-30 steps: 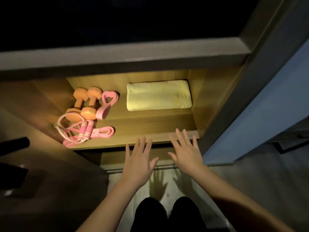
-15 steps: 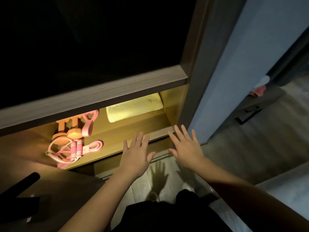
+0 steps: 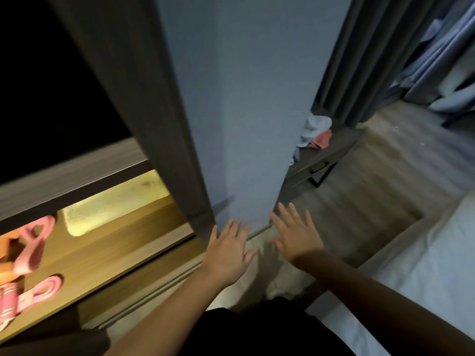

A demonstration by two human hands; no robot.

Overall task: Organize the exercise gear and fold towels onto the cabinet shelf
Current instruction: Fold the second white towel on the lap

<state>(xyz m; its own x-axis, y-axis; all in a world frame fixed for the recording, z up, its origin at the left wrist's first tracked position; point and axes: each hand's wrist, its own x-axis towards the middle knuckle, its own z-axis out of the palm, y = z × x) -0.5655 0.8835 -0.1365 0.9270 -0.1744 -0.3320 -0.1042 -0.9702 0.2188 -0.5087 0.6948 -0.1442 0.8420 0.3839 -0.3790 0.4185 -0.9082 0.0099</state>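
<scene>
Wood-grain flooring (image 3: 385,181) stretches to the right, past a blue-grey wall (image 3: 244,111) and dark curtains (image 3: 359,60), with a pale bed edge (image 3: 424,265) at the lower right. Beyond the wall's corner stands a low side table (image 3: 325,163) with a drawer handle, and crumpled cloths (image 3: 314,132) lie on it, one pale and one pink. At the left the cabinet shelf (image 3: 108,255) glows under warm light. A folded yellow towel (image 3: 113,206) lies flat toward the back of the shelf, and pink bands (image 3: 33,242) sit toward its left end beside an orange weight (image 3: 5,253) that the frame edge cuts off; all of it is blurred. Both hands hang palm down in front of the cabinet's right post, over the floor and apart from the shelf. The left hand (image 3: 227,255) has its fingers straight and fanned out, holding nothing, and the right hand (image 3: 295,235) – just beside it, not touching – is spread the same way and likewise empty. Their shadows fall on the light floor below them.
</scene>
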